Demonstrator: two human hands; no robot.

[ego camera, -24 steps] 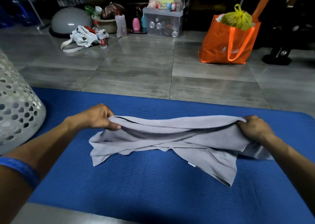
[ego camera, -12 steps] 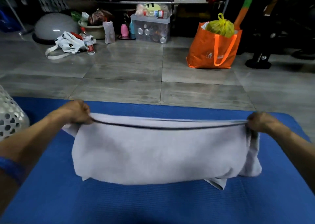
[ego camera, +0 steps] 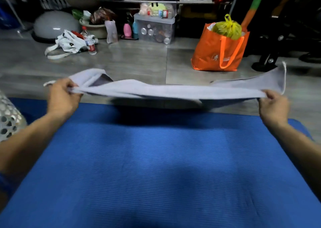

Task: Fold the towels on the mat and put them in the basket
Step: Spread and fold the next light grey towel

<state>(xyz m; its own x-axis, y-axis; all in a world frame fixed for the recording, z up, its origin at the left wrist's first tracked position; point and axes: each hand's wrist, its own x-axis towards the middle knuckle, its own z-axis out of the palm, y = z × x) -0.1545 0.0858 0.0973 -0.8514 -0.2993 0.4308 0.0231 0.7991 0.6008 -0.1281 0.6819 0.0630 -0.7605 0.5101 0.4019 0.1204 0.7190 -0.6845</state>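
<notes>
Towel: grey towel [ego camera: 166,90] is hanging in the air, stretched flat between both hands, above the far edge of the mat; far corners are flapping up at both ends; blurred, so fold layers can't be told.
Left hand: left hand [ego camera: 62,97] is pinching the towel's left end, fingers curled over the hem, thumb on the near side.
Right hand: right hand [ego camera: 273,106] is pinching the towel's right end, fingers curled round the edge.
Mat: blue ribbed mat [ego camera: 156,167] is lying on the floor, filling the near part of the view; the towel's shadow is falling on its far strip; nothing is touching the mat under the towel.
Basket: white perforated basket [ego camera: 8,120] is standing at the left edge of the view, on the mat's left side, only partly showing; contents can't be seen.
Floor: grey tiled floor [ego camera: 132,61] is running beyond the mat.
Background right: orange shopping bag [ego camera: 218,52] is standing on the floor with a yellow-green plastic bag [ego camera: 227,28] sticking out of its top.
Background middle: clear storage box [ego camera: 154,29] is sitting by the back wall, pink bottle [ego camera: 127,30] just beside it.
Background left: white cloth bag [ego camera: 69,43] is lying on the floor, water bottle [ego camera: 89,42] standing next to it, grey dome [ego camera: 54,24] behind them.
</notes>
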